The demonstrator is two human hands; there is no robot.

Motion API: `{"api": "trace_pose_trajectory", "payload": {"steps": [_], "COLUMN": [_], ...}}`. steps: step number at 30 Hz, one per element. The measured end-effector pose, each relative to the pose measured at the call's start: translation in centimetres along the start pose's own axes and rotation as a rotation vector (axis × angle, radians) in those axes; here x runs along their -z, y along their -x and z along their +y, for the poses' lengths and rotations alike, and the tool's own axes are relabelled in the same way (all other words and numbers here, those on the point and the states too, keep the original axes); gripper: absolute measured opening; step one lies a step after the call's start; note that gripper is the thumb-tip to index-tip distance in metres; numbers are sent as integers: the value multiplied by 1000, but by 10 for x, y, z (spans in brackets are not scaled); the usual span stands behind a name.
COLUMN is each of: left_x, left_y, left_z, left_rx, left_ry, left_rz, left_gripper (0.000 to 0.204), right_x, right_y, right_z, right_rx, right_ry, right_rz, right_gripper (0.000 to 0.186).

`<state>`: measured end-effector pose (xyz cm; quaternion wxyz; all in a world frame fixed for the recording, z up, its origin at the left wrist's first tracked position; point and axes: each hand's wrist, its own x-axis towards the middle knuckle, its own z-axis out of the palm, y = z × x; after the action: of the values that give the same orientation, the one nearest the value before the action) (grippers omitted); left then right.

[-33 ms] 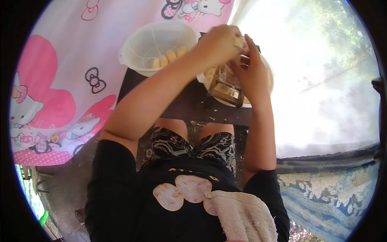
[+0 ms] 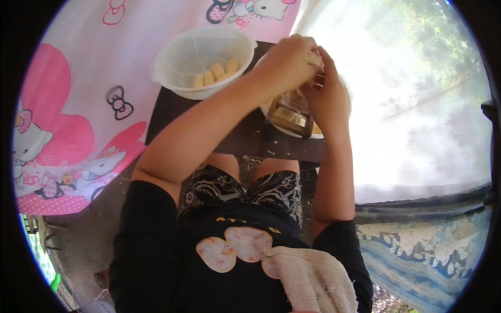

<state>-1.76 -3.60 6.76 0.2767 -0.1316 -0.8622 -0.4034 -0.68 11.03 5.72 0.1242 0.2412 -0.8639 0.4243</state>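
Over a white basin (image 2: 346, 94) at the far right of the table, both hands work close together. My left hand (image 2: 296, 56) is closed and bent downward; what it holds is mostly hidden by the fingers. My right hand (image 2: 330, 96) grips the side of a brown-framed slicer (image 2: 292, 116) with a shiny metal plate, tilted over the basin with its lower end toward me. The slicer's upper part is hidden behind the hands. Left of them stands a white strainer basin (image 2: 182, 57) with several pale, peeled, banana-like pieces (image 2: 210, 77) in it.
The dark table (image 2: 224, 128) carries both basins, with small pale scraps near its front edge. A pink cartoon-print cloth (image 2: 68, 125) hangs at the left, and a bright white sheet (image 2: 412, 130) at the right. A towel (image 2: 318, 276) lies across my shirt.
My left hand has shifted slightly lower against the slicer's upper end. The right hand keeps its grip, and the whole view has moved a little.
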Motion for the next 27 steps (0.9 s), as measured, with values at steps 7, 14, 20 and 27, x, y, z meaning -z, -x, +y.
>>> {"api": "trace_pose_trajectory", "payload": {"steps": [7, 14, 20, 27], "left_x": [-24, -31, -21, -41], "left_y": [13, 21, 50, 62], "left_z": [7, -4, -32, -30], "left_rx": [351, 444, 237, 420], "left_ry": [946, 883, -104, 17], "left_rz": [-1, -58, -3, -168], "left_gripper": [38, 46, 50, 48], "right_x": [23, 11, 14, 4], "right_y": [15, 1, -21, -11], "right_z": [23, 35, 48, 51], "right_rx": [-186, 124, 24, 79], "right_ry": [-634, -645, -227, -23], "right_rz": [216, 275, 181, 143], "right_gripper": [53, 46, 57, 75]}}
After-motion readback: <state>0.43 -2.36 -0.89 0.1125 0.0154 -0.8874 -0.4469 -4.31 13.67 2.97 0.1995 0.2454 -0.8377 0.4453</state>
